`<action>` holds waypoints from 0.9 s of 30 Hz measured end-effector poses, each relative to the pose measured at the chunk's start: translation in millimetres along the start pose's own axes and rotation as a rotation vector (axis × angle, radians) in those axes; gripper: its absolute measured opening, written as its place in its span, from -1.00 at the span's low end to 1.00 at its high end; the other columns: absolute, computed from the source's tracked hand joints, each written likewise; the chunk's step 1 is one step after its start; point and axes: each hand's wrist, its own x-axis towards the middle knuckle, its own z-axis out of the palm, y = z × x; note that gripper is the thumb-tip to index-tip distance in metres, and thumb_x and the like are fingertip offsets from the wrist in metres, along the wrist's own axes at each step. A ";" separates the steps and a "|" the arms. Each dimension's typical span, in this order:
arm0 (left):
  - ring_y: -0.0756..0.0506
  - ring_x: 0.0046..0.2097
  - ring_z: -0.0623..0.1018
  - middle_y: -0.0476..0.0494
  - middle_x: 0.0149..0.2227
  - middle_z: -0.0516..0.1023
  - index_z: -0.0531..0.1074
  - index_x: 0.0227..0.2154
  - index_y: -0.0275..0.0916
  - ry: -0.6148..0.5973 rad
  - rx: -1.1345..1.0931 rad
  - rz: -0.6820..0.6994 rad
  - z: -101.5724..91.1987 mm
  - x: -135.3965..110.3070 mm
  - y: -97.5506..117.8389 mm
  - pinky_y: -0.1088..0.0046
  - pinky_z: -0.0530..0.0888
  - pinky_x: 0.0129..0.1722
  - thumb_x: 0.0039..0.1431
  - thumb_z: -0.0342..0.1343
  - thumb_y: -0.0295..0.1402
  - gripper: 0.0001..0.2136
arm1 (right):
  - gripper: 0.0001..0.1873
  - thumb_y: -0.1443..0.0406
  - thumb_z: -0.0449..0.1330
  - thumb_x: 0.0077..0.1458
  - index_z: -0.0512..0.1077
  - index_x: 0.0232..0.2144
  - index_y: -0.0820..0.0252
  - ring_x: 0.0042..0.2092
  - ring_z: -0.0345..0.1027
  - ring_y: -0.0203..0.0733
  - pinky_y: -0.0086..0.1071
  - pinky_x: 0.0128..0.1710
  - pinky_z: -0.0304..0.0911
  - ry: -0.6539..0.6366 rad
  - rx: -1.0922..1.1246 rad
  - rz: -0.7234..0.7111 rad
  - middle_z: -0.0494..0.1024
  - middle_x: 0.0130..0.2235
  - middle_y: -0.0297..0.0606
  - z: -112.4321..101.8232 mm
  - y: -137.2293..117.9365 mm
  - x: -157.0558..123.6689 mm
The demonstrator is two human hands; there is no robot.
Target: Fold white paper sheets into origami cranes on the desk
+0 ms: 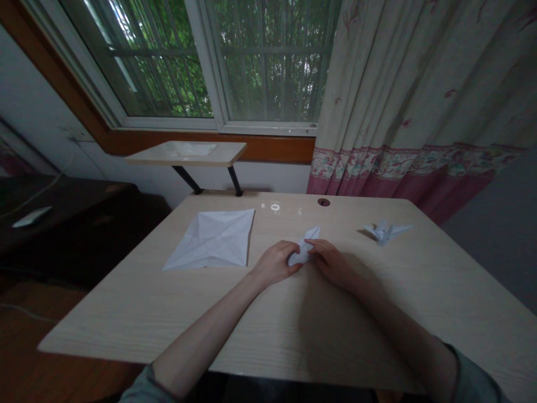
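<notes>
A small piece of folded white paper [301,256] lies on the desk between my hands, its pointed end aimed away from me to the upper right. My left hand [277,262] grips its left side, thumb and fingers closed on the lower part. From the right, my right hand [331,262] presses its fingers onto the paper's right edge. Part of the paper is hidden under the fingers. To the left a creased white paper sheet [218,239] is spread flat. Off to the right sits a folded paper crane [384,230] with wings spread.
The light wooden desk [168,319] carries a raised shelf [146,155] on black legs at the back left, with some white paper [195,149] on it. A round cable hole [323,202] is near the back edge. Behind are a window and a curtain [398,112].
</notes>
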 end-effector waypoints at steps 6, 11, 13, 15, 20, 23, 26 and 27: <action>-0.17 0.00 0.56 -0.17 -0.04 0.58 0.43 -0.18 -0.22 -0.025 -0.011 0.018 2.4 -1.0 -2.4 0.26 0.49 0.05 0.01 0.20 -0.53 -0.73 | -0.46 0.52 0.01 0.03 0.40 0.04 0.10 0.13 0.37 -0.03 0.07 0.17 0.23 0.009 -0.050 -0.008 0.53 0.07 -0.11 -1.6 -2.5 2.0; -0.17 0.06 0.54 -0.17 0.02 0.55 0.41 -0.14 -0.19 -0.047 -0.001 0.018 3.5 -2.9 -2.9 0.25 0.48 0.09 0.02 0.15 -0.53 -0.69 | -0.48 0.54 0.02 -0.04 0.43 -0.04 0.10 0.10 0.39 -0.03 0.03 0.14 0.26 -0.033 -0.083 0.020 0.54 0.04 -0.13 -3.2 -3.8 2.1; -0.19 0.06 0.53 -0.18 0.02 0.55 0.41 -0.14 -0.20 -0.052 0.021 0.021 3.0 -2.3 -2.1 0.24 0.47 0.08 0.02 0.14 -0.53 -0.70 | -0.50 0.53 0.03 -0.05 0.44 -0.07 0.10 0.07 0.40 -0.04 0.01 0.12 0.27 -0.045 -0.087 0.041 0.55 0.02 -0.13 -4.9 -6.1 2.4; -0.20 0.06 0.53 -0.19 0.01 0.56 0.42 -0.17 -0.20 -0.050 0.048 0.039 1.8 -1.0 -0.9 0.22 0.45 0.09 0.01 0.13 -0.54 -0.71 | -0.51 0.52 0.03 -0.06 0.43 -0.08 0.11 0.06 0.39 -0.03 0.00 0.12 0.26 -0.049 -0.089 0.042 0.54 0.01 -0.12 -6.9 -9.2 3.1; -0.19 0.05 0.52 -0.15 -0.05 0.59 0.43 -0.21 -0.18 -0.019 0.125 0.051 -3.3 1.7 3.0 0.18 0.39 0.09 0.03 0.07 -0.58 -0.74 | -0.52 0.49 0.06 -0.10 0.40 -0.08 0.12 0.05 0.36 -0.01 0.00 0.09 0.25 -0.065 -0.076 0.028 0.52 0.01 -0.11 -9.9 -14.5 4.5; -0.20 0.05 0.50 -0.12 -0.06 0.59 0.43 -0.19 -0.17 -0.035 0.179 0.041 -5.7 1.7 4.9 0.16 0.36 0.08 0.08 0.06 -0.57 -0.74 | -0.50 0.47 0.08 -0.11 0.38 -0.06 0.10 0.05 0.34 0.01 0.01 0.10 0.21 -0.067 -0.063 0.028 0.51 -0.01 -0.13 -9.8 -15.0 5.0; -0.19 0.04 0.50 -0.13 -0.04 0.59 0.42 -0.17 -0.18 -0.058 0.197 0.043 -6.4 1.3 5.2 0.18 0.36 0.06 0.11 0.02 -0.59 -0.73 | -0.50 0.47 0.08 -0.13 0.36 -0.07 0.09 0.03 0.34 0.01 0.02 0.08 0.17 -0.077 -0.056 0.042 0.52 -0.05 -0.14 -10.3 -17.2 6.0; -0.18 0.04 0.50 -0.13 -0.04 0.58 0.42 -0.16 -0.18 -0.060 0.197 0.044 -6.2 1.3 4.7 0.18 0.36 0.06 0.12 0.00 -0.60 -0.73 | -0.49 0.47 0.08 -0.13 0.36 -0.06 0.10 0.01 0.34 0.00 0.01 0.07 0.17 -0.086 -0.054 0.050 0.52 -0.07 -0.15 -10.8 -18.5 6.3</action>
